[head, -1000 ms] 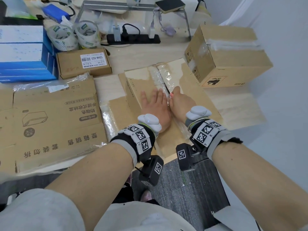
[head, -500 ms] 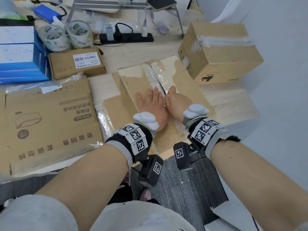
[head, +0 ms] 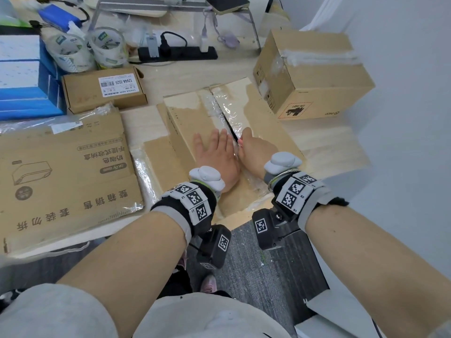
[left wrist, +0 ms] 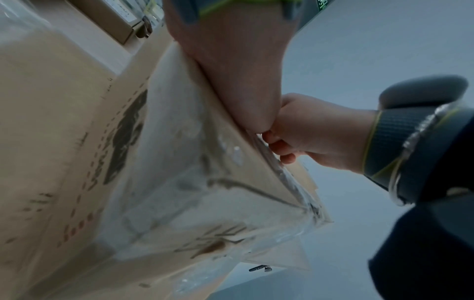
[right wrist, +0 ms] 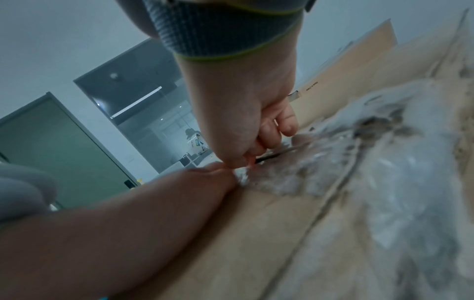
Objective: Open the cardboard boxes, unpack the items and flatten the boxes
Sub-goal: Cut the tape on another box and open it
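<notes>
A brown cardboard box [head: 185, 118] lies in the middle of the table, its top seam covered with clear tape [head: 214, 106]. My left hand [head: 217, 154] presses flat on the left flap, fingers straight; in the left wrist view its palm [left wrist: 231, 71] lies on the taped cardboard. Touching its side, my right hand [head: 253, 148] is curled at the seam. In the right wrist view the right hand [right wrist: 246, 113] pinches a small cutter [right wrist: 269, 157] whose thin dark blade sits in the tape. Beyond the hands, a dark slit [head: 229, 125] shows along the seam.
A taller taped box [head: 317, 76] stands at the right. A flattened printed carton [head: 66, 172] lies at the left, with a small labelled box [head: 105, 89], tape rolls [head: 107, 47] and blue boxes [head: 22, 81] behind it. A power strip [head: 178, 53] is at the back.
Both hands stay together at the seam. The right hand has shifted only slightly along the tape, and the left hand keeps pressing the flap.
</notes>
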Demonstrator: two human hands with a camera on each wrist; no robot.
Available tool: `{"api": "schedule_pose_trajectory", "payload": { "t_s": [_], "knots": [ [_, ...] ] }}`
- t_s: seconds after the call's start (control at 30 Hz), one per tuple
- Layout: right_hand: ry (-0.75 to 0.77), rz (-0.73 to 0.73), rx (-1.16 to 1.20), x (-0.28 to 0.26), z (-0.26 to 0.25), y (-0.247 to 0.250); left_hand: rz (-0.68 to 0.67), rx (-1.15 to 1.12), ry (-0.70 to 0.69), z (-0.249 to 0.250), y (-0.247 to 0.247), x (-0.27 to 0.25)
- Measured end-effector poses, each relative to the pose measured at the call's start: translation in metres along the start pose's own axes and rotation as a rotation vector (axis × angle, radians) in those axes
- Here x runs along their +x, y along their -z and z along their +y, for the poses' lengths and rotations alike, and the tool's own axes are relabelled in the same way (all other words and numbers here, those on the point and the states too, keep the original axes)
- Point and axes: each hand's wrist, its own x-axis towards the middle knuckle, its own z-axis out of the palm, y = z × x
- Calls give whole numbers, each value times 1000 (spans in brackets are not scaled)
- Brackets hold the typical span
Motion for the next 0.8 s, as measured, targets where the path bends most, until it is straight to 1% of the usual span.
{"api": "schedule_pose_trajectory", "payload": {
  "t_s": [0.17, 0.27, 0.33, 0.47, 0.6, 0.73, 0.8],
  "knots": [
    [19, 57, 47, 1, 3, -7, 43, -66, -2, -3, 6, -7],
    [22, 55, 91, 1, 6, -6, 26, -121, -28, 6, 6, -17],
    [35, 50, 111, 1, 7, -4, 41, -107, -41, 9, 1, -23],
    [44, -12, 56, 0, 7, -3, 39, -34, -43, 8, -4, -22],
    [41, -9, -12, -6, 9, -4, 5, -2, -32, 11, -3, -21],
    [48, 18, -46, -13, 10, -5, 11, 3, -27, 11, -3, -21],
    [45, 0, -54, -16, 11, -5, 16, 2, -29, 11, -4, -21]
  ]
}}
